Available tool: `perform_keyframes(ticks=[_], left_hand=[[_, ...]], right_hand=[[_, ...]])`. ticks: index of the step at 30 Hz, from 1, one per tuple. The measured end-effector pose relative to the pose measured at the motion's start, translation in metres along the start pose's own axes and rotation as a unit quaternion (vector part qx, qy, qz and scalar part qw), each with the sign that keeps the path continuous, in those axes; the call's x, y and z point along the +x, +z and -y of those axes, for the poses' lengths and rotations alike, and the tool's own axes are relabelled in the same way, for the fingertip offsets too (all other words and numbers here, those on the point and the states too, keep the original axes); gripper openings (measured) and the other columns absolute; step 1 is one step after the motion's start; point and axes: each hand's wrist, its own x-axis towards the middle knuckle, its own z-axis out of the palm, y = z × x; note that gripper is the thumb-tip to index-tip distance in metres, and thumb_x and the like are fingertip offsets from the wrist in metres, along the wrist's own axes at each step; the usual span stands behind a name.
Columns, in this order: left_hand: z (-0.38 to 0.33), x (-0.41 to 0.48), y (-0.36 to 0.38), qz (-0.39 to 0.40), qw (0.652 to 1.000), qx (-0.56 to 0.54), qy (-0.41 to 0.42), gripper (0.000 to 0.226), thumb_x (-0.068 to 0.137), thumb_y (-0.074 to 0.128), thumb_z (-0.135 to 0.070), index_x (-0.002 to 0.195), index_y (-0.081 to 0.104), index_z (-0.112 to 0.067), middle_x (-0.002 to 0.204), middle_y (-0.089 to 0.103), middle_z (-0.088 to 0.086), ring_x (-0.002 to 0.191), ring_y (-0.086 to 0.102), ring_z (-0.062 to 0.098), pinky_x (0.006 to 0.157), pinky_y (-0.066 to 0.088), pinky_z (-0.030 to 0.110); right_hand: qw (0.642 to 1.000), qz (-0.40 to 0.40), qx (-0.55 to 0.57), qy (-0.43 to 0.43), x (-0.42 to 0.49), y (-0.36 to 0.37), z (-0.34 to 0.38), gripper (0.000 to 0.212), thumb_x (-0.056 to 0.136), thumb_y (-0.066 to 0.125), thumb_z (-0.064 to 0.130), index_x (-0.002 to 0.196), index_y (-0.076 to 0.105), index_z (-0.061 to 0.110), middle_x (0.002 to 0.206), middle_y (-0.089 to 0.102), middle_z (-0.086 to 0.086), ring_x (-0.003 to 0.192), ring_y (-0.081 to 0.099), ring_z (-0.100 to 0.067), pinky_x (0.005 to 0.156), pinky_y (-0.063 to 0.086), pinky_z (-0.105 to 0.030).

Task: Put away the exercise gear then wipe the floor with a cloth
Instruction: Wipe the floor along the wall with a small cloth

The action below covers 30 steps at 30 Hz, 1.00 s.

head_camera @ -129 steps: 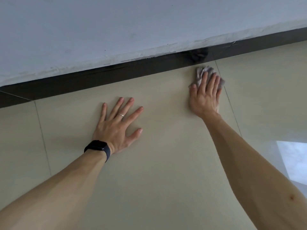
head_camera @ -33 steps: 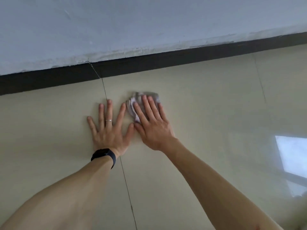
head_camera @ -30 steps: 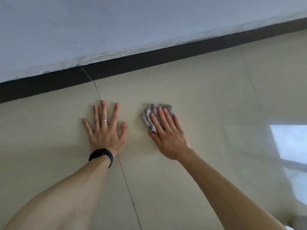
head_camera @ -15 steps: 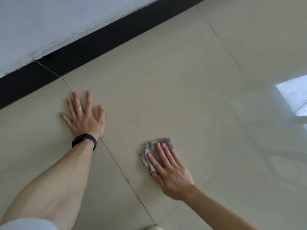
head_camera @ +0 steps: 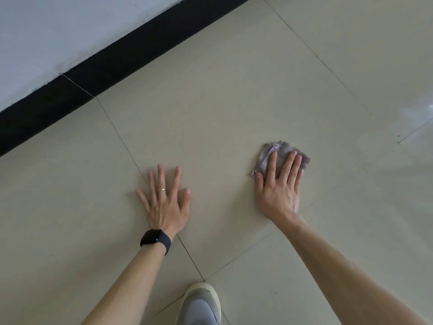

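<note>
Footwear comes first at the near edge: one grey fabric shoe with a cream rubber toe (head_camera: 202,303) stands on the pale beige glossy floor tiles (head_camera: 222,109), beside a crossing of grout lines. Both bare forearms reach away from the viewer. A black smartwatch on a dark band (head_camera: 155,240) sits on the left wrist. Beyond it, the left hand (head_camera: 166,205) lies palm down on the floor, fingers spread wide and holding nothing; a thin silver ring (head_camera: 161,190) circles one finger. To the right and slightly farther, well apart from it, the right hand (head_camera: 278,191) presses flat on a small crumpled grey-mauve cloth (head_camera: 280,152), fingers straight and narrowly spaced, pinning the cloth to the tile rather than gripping it. The cloth shows beyond the fingertips and to their left. At the far left, a black skirting band (head_camera: 98,73) runs diagonally below a pale grey-white painted wall (head_camera: 58,31).
</note>
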Motion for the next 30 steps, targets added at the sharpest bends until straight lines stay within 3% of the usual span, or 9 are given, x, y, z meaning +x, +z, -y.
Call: perform_keyframes(ticks=[4, 7, 13, 17, 20, 22, 25, 27, 30], left_hand=[[0.006, -0.052, 0.012, 0.038, 0.997, 0.01, -0.061, 0.069, 0.091, 0.024, -0.07, 0.155, 0.012, -0.046, 0.167, -0.01, -0.001, 0.153, -0.004, 0.027, 0.11, 0.004, 0.075], [0.023, -0.05, -0.004, 0.086, 0.995, 0.012, -0.055, 0.07, 0.091, 0.027, -0.073, 0.152, 0.001, -0.054, 0.164, -0.019, -0.006, 0.152, -0.014, 0.023, 0.11, 0.004, 0.074], [0.033, -0.048, -0.017, 0.166, 0.983, 0.053, -0.051, 0.08, 0.084, 0.021, -0.083, 0.144, -0.024, -0.056, 0.154, -0.04, -0.016, 0.145, -0.034, 0.027, 0.109, -0.002, 0.076], [0.039, -0.045, -0.008, 0.15, 0.988, 0.029, -0.036, 0.081, 0.08, 0.013, -0.085, 0.144, -0.026, -0.055, 0.153, -0.043, -0.016, 0.143, -0.038, 0.028, 0.107, -0.008, 0.077], [0.042, -0.044, -0.008, 0.157, 0.987, 0.019, -0.027, 0.081, 0.077, 0.009, -0.088, 0.143, -0.027, -0.057, 0.151, -0.045, -0.018, 0.141, -0.04, 0.027, 0.106, -0.011, 0.077], [0.044, -0.043, -0.009, 0.153, 0.988, 0.02, -0.019, 0.08, 0.078, 0.01, -0.088, 0.142, -0.028, -0.057, 0.15, -0.046, -0.018, 0.141, -0.04, 0.027, 0.105, -0.011, 0.076], [0.046, -0.042, -0.009, 0.165, 0.986, 0.019, -0.012, 0.076, 0.084, 0.013, -0.084, 0.141, -0.029, -0.057, 0.148, -0.048, -0.019, 0.141, -0.04, 0.028, 0.105, -0.012, 0.076], [0.047, -0.042, -0.008, 0.164, 0.986, 0.007, -0.013, 0.071, 0.088, 0.012, -0.08, 0.14, -0.03, -0.058, 0.148, -0.048, -0.019, 0.141, -0.041, 0.027, 0.105, -0.013, 0.075], [0.046, -0.044, -0.005, 0.108, 0.994, -0.027, -0.007, 0.059, 0.097, 0.014, -0.068, 0.145, -0.018, -0.06, 0.157, -0.033, -0.02, 0.146, -0.032, 0.024, 0.108, -0.009, 0.074]], right_hand=[[0.968, 0.029, -0.032, -0.247, -0.099, 0.033, 0.008, 0.064, 0.104, 0.033, 0.046, 0.159, 0.015, 0.02, 0.164, 0.007, -0.023, 0.153, 0.001, -0.037, 0.123, 0.013, -0.053], [0.942, 0.033, -0.038, -0.333, -0.085, 0.03, -0.007, 0.06, 0.104, 0.031, 0.045, 0.159, 0.019, 0.022, 0.164, 0.011, -0.019, 0.153, 0.006, -0.033, 0.123, 0.014, -0.048], [0.999, -0.009, 0.004, -0.05, 0.013, -0.008, -0.045, 0.068, 0.1, 0.023, 0.049, 0.16, 0.013, 0.018, 0.163, 0.0, -0.029, 0.151, -0.002, -0.042, 0.122, 0.005, -0.057], [0.998, -0.058, 0.0, -0.017, -0.019, 0.015, -0.007, 0.069, 0.1, 0.036, 0.045, 0.159, 0.016, 0.015, 0.162, 0.003, -0.031, 0.151, 0.0, -0.043, 0.121, 0.004, -0.059], [0.977, -0.012, -0.026, -0.213, -0.099, 0.043, 0.033, 0.066, 0.102, 0.037, 0.043, 0.159, 0.016, 0.017, 0.163, 0.006, -0.027, 0.152, 0.001, -0.039, 0.122, 0.009, -0.057], [0.924, 0.037, -0.054, -0.376, -0.142, 0.054, 0.048, 0.063, 0.104, 0.037, 0.042, 0.159, 0.016, 0.02, 0.164, 0.008, -0.021, 0.153, 0.002, -0.035, 0.121, 0.016, -0.055], [0.873, 0.065, -0.079, -0.477, -0.129, 0.048, 0.043, 0.058, 0.106, 0.03, 0.044, 0.16, 0.015, 0.026, 0.166, 0.009, -0.012, 0.154, 0.004, -0.027, 0.124, 0.014, -0.048], [0.887, 0.053, -0.106, -0.445, -0.093, 0.034, 0.031, 0.059, 0.106, 0.025, 0.046, 0.16, 0.012, 0.026, 0.167, 0.005, -0.009, 0.154, 0.002, -0.024, 0.123, 0.014, -0.047], [0.97, 0.008, -0.069, -0.232, -0.033, 0.021, 0.031, 0.066, 0.103, 0.019, 0.049, 0.16, 0.009, 0.017, 0.165, 0.002, -0.02, 0.153, -0.002, -0.034, 0.122, 0.012, -0.055]])
